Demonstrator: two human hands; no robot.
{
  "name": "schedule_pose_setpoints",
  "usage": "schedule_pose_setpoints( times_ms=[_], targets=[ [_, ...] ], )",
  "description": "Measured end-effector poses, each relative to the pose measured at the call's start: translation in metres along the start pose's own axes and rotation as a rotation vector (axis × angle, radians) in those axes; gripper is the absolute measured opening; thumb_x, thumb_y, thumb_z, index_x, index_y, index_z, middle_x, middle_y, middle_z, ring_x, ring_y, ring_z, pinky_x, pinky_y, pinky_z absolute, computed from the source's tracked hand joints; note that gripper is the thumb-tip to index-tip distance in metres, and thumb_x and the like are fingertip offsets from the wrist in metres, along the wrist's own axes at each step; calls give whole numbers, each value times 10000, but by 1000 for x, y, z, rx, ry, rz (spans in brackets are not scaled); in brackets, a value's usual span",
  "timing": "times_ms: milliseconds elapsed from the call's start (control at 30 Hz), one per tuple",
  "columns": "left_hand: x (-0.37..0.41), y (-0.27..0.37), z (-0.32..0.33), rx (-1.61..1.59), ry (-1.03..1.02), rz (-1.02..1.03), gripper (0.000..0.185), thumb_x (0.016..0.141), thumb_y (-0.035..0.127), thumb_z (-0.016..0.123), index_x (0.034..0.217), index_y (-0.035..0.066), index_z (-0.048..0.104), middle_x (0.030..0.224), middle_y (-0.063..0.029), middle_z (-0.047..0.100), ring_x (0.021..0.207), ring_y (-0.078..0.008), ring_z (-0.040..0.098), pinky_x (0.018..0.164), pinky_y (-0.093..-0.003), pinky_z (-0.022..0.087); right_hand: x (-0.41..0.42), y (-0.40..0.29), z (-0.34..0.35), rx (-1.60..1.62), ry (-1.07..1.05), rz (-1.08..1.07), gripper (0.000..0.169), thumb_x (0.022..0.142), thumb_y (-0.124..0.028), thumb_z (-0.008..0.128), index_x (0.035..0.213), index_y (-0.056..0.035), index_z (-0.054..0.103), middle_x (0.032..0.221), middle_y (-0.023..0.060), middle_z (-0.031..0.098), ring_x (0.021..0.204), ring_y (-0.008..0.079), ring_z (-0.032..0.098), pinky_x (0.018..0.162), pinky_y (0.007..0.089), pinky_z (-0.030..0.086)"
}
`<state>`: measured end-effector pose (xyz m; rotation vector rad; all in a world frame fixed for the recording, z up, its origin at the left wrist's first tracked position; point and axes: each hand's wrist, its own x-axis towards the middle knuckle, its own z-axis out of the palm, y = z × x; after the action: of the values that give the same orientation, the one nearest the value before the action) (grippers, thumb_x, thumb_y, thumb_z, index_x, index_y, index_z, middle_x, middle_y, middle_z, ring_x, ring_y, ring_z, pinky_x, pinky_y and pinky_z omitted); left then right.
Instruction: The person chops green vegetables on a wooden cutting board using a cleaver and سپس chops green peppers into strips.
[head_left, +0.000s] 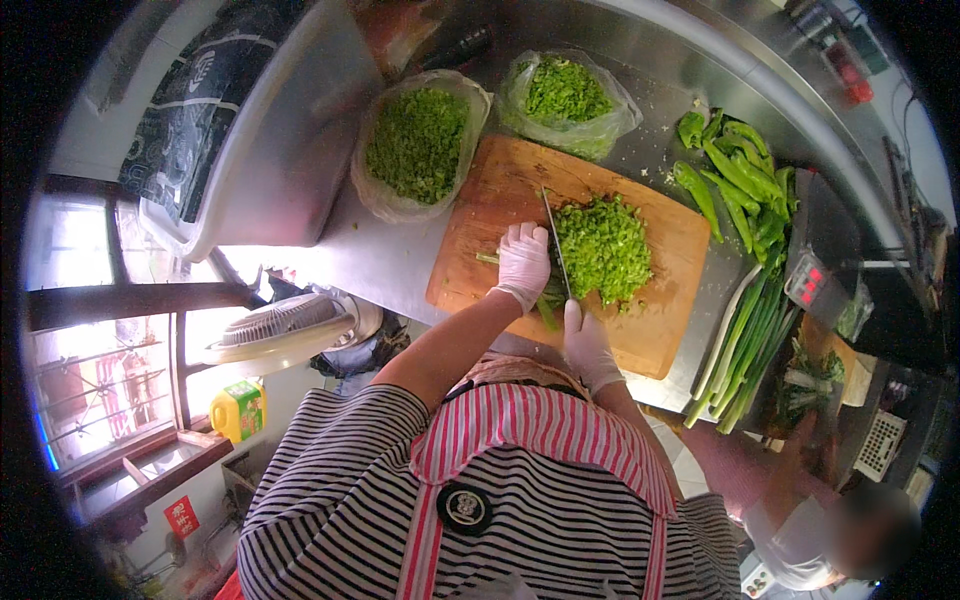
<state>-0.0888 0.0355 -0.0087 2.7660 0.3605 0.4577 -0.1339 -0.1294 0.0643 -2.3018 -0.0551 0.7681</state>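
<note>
My gloved left hand (523, 262) presses with curled fingers on green stalks (551, 300) at the middle of a wooden cutting board (480, 187). One stalk end pokes out on the left of that hand. In my gloved right hand (589, 341), near the board's lower edge, is the handle of a kitchen knife (556, 244). Its blade points away from me, between my left hand and a heap of finely chopped green vegetable (604, 251). Whether the blade touches the stalks I cannot tell.
Two plastic bags of chopped greens, one left (416, 146) and one right (566, 94), stand beyond the board. Green peppers (742, 176) and spring onions (739, 345) lie right. A large bin (315, 127) is at left, a fan (285, 326) below it. A co-worker (795, 510) is at lower right.
</note>
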Motion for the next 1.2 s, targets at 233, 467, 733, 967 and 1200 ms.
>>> schedule_pose_setpoints(
  times_ms=[233,467,733,967,1200],
  targets=[
    [1,-1,0,-105,81,11,187,754,20,541,938,46,557,995,-172,585,947,-372,537,828,-480,446,25,33,9,201,-12,36,668,998,-523,359,1166,84,582,1113,341,620,1086,475,586,921,506,464],
    [-1,-7,9,-122,162,-4,205,742,1,524,944,29,546,965,-177,567,916,-378,530,784,-490,448,-33,-12,-25,306,-101,61,590,1003,-471,368,1157,53,591,1101,338,619,1065,480,589,897,518,457],
    [1,-3,6,-124,123,2,153,742,15,511,893,35,531,931,-179,560,893,-378,525,774,-494,444,-5,-7,-3,101,-11,26,618,1000,-490,404,1151,83,580,1022,312,641,976,467,611,838,478,478],
    [4,-2,-3,-56,-38,-76,191,776,55,584,967,49,572,1025,-155,593,976,-362,551,826,-484,460,26,32,24,85,87,-28,647,987,-565,415,999,56,597,704,197,621,630,345,616,584,452,485],
    [-29,-16,-58,-192,5,526,316,817,203,655,1110,107,587,1112,-90,576,1076,-291,546,914,-451,423,42,60,28,373,-58,116,533,996,-561,411,1109,-48,495,517,4,444,353,128,404,334,306,355]
  ],
)
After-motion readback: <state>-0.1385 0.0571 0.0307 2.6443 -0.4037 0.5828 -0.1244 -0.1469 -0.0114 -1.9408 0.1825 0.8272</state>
